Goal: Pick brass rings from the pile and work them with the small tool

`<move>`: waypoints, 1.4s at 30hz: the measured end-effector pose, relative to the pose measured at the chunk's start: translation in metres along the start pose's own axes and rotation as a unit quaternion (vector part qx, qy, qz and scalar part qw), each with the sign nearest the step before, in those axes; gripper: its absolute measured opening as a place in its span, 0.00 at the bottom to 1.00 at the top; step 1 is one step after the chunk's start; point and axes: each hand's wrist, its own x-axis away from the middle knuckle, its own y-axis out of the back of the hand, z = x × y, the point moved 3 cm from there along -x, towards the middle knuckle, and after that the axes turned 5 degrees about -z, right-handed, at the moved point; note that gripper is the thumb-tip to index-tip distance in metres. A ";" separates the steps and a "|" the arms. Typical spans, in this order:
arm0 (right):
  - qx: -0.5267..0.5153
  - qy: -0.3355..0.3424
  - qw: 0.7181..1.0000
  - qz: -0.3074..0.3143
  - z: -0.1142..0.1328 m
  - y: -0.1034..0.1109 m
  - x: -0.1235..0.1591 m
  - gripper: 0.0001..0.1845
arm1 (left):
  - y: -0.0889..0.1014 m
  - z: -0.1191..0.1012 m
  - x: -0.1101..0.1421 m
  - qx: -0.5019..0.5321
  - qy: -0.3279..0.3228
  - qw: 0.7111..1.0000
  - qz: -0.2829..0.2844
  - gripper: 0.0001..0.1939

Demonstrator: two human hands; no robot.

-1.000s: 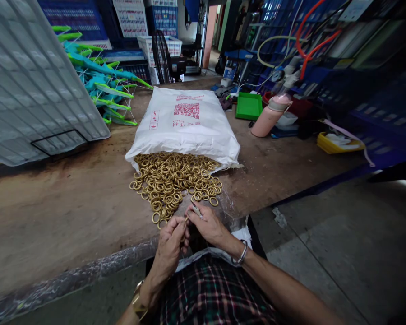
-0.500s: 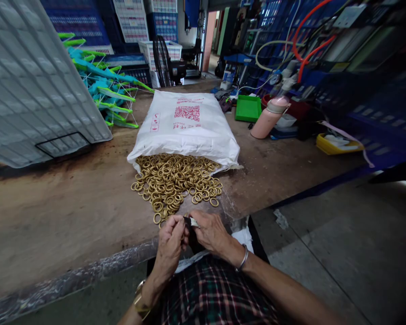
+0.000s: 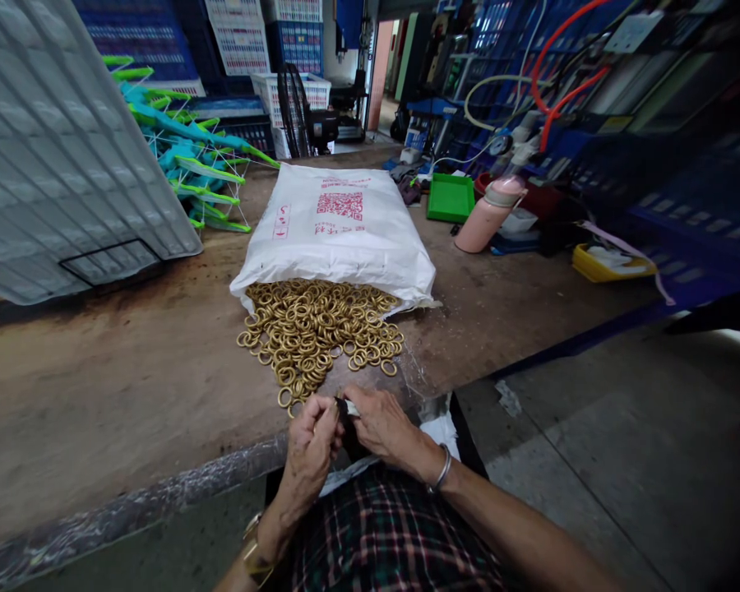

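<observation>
A heap of gold-coloured rings (image 3: 317,329) spills from the open mouth of a white sack (image 3: 339,230) lying on the brown worktable (image 3: 117,395). At the near table edge, just below the heap, my left hand (image 3: 312,452) pinches one ring between its fingertips. My right hand (image 3: 379,423) is closed on a small blade-like tool (image 3: 350,408) whose tip meets the ring. A bracelet sits on my right wrist and a gold watch on my left. White plastic lies in my lap under both hands.
A grey slatted panel (image 3: 62,164) leans at the left. Turquoise and green plastic parts (image 3: 191,164) pile up behind it. A green tray (image 3: 451,197), a pink bottle (image 3: 487,215) and a yellow tray (image 3: 604,263) stand at the right. Hoses and crates fill the back.
Both hands drew closer together and slightly toward me. The tool tip, raised a second ago, now rests against the ring in my left fingers.
</observation>
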 end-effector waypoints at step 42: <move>-0.334 -0.071 0.939 -0.047 -0.029 0.020 -0.001 0.12 | -0.008 0.005 -0.013 0.056 0.029 0.998 0.006 0.20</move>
